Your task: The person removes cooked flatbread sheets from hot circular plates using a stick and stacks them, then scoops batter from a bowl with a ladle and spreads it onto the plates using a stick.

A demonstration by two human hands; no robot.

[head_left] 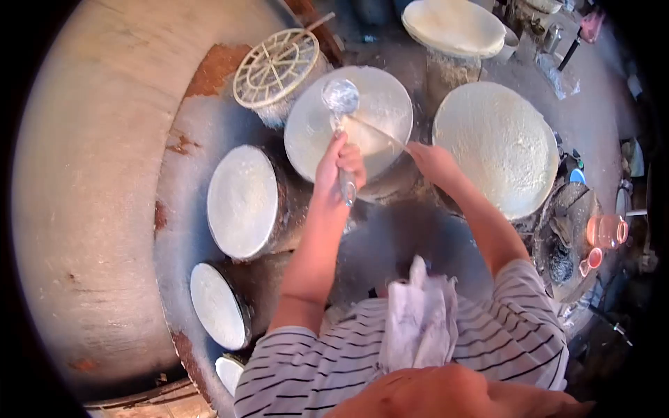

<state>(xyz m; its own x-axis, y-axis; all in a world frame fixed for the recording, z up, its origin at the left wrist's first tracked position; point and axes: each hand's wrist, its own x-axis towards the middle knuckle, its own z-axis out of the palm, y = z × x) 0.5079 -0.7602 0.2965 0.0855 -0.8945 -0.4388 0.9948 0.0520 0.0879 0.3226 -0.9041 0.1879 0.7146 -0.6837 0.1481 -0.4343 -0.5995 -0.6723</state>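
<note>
My left hand (336,166) is closed around the handle of a metal ladle (341,96). The ladle's round bowl hangs over the pale round griddle (311,148) in front of me. With my right hand (433,166) I grip a thin stick (380,132), which slants left across the same griddle towards the ladle. Its far end meets or lies close under the ladle; I cannot tell which. A creamy, wet-looking layer (373,143) covers part of the griddle's surface.
To the right is another round griddle (495,150) with a whitish layer. Smaller round griddles (242,202) line the left. A spoked round rack (277,67) sits back left, a pile of flat rounds (454,26) behind. An orange jug (606,230) stands at right.
</note>
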